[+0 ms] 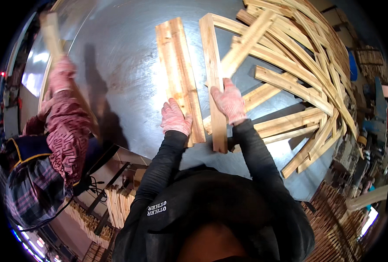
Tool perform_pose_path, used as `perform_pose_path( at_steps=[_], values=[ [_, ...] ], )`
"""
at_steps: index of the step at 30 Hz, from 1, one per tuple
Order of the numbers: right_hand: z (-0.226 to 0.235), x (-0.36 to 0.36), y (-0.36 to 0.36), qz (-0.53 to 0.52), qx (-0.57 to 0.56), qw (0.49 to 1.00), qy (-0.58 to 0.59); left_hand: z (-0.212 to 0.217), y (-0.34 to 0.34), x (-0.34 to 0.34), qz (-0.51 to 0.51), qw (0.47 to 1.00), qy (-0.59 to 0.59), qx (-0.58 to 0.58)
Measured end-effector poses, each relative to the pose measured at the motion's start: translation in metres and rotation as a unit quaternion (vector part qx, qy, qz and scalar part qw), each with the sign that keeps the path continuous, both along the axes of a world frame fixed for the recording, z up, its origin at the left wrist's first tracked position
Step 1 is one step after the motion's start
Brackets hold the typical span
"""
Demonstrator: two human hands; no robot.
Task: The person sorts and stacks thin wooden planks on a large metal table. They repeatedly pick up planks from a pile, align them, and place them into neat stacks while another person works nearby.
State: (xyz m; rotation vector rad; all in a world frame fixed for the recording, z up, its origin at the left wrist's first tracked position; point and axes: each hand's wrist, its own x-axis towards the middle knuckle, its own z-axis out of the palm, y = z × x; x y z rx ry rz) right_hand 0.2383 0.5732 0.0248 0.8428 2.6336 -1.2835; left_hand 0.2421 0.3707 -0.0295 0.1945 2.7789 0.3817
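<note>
Both of my hands wear pinkish knit gloves. My left hand (176, 118) lies on the lower part of a wide, flat pale board (172, 56), its fingers stretched over the wood. A narrower edge or strip runs along that board's right side; I cannot tell if it is separate. Just to the right, my right hand (229, 102) is closed on a long wooden strip (210, 48), thumb across its face and fingers at its right side. The strip's upper end touches or overlaps other pieces; its lower end points toward me.
A loose pile of wooden strips (294, 89) spreads over the right of the metal table (133, 56). At left, a co-worker's gloved hand (63, 72) holds a piece of wood (51, 35). Stacked wood (117, 205) stands below the table's near edge, with more (329, 227) at lower right.
</note>
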Motion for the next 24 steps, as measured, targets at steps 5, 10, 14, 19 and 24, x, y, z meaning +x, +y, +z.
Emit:
perform_pose_path(
  at_steps=[5,10,14,19,24],
  values=[
    [-0.032,-0.017,-0.005,0.078,0.08,0.993,-0.033,0.01,0.028,-0.002,0.001,0.995,-0.09,0.041],
    [-0.068,-0.007,0.007,0.068,-0.051,0.996,0.015,0.023,0.042,0.005,0.0,0.994,-0.093,-0.05],
    [-0.04,-0.017,0.005,0.092,-0.009,0.995,-0.046,0.039,0.033,-0.011,0.081,0.981,-0.179,-0.003],
    [-0.055,-0.05,-0.05,0.228,-0.021,0.973,-0.025,0.03,-0.004,-0.01,0.12,0.954,-0.105,0.255],
    [-0.049,-0.153,-0.036,0.104,0.339,0.924,0.146,-0.003,0.0,-0.004,0.217,0.972,-0.009,0.088]
  ],
)
